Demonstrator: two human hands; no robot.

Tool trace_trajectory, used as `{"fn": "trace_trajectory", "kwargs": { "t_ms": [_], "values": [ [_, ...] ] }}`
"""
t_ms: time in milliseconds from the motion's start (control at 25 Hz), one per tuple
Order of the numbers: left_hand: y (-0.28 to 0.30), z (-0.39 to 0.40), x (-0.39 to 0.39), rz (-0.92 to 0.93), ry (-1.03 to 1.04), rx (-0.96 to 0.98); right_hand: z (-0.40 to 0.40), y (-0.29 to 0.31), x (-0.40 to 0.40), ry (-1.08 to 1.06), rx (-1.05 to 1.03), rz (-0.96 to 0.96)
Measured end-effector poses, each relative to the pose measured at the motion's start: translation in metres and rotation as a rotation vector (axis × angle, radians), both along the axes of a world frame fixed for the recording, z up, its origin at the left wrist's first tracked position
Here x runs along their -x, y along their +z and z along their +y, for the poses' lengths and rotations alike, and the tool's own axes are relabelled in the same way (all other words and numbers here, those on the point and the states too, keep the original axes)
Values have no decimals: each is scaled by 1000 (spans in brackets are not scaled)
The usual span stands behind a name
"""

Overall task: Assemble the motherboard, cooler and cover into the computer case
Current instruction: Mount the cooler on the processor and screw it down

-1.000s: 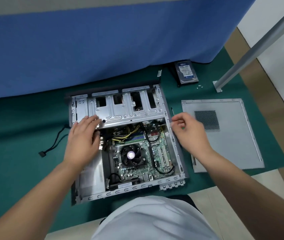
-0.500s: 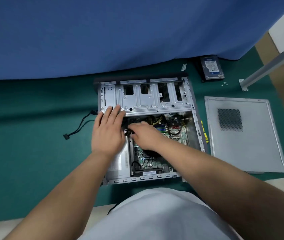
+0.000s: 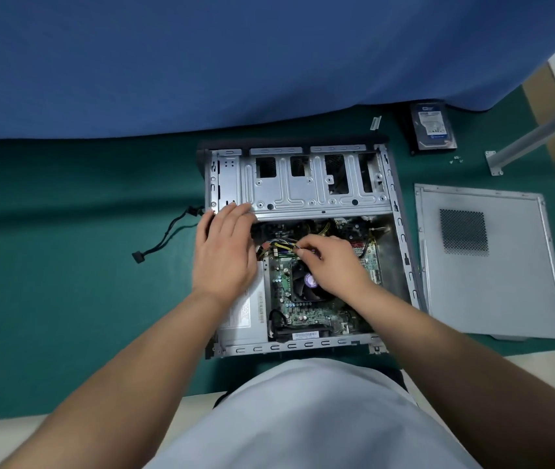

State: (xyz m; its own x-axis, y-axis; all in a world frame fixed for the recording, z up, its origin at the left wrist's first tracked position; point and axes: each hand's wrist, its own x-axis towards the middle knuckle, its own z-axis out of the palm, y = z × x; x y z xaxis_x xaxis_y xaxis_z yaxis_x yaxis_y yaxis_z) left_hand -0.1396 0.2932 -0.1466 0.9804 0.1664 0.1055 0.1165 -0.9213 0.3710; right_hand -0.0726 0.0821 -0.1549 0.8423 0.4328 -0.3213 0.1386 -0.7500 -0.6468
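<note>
Grey steel walls frame the computer case (image 3: 396,211), which lies open on its side on the green mat (image 3: 66,299), straight in front of you. Inside it sit the motherboard (image 3: 306,311) and, at its middle, the cooler (image 3: 304,282) with its black fan, partly under your wrist. Your right hand (image 3: 335,265) reaches in over the cooler and pinches a bundle of coloured wires (image 3: 281,246) between thumb and fingertips. Your left hand (image 3: 225,252) lies flat, fingers straight, resting on the near edge of the drive bracket (image 3: 303,191) that spans the far half of the case. The silver power supply (image 3: 245,316) fills the near left corner. The cover (image 3: 492,265) lies flat on the mat just beside the case's right wall, apart from it by a narrow strip. A black cable (image 3: 164,238) trails out to the left over open mat. Beyond the far right corner lie a hard drive (image 3: 433,128) and a few small screws (image 3: 456,160), near a metal stand foot (image 3: 494,162). Blue cloth (image 3: 235,62) closes off the far edge.
</note>
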Motion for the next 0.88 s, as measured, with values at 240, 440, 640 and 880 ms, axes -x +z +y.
{"fn": "trace_trajectory", "kwargs": {
  "t_ms": [240, 440, 640, 880],
  "values": [
    [-3, -1, 5, -39, -144, -55, -6, -1, 10, -115, -58, 60],
    [-7, 2, 3, -61, -175, -98, -5, 3, 11, -129, -69, 69],
    [-8, 3, 4, -97, -192, -74, 5, 14, 13, -74, -153, 31],
    [-5, 4, 5, -137, -206, -23, 26, 15, 5, -105, -229, -23]
  ]
}}
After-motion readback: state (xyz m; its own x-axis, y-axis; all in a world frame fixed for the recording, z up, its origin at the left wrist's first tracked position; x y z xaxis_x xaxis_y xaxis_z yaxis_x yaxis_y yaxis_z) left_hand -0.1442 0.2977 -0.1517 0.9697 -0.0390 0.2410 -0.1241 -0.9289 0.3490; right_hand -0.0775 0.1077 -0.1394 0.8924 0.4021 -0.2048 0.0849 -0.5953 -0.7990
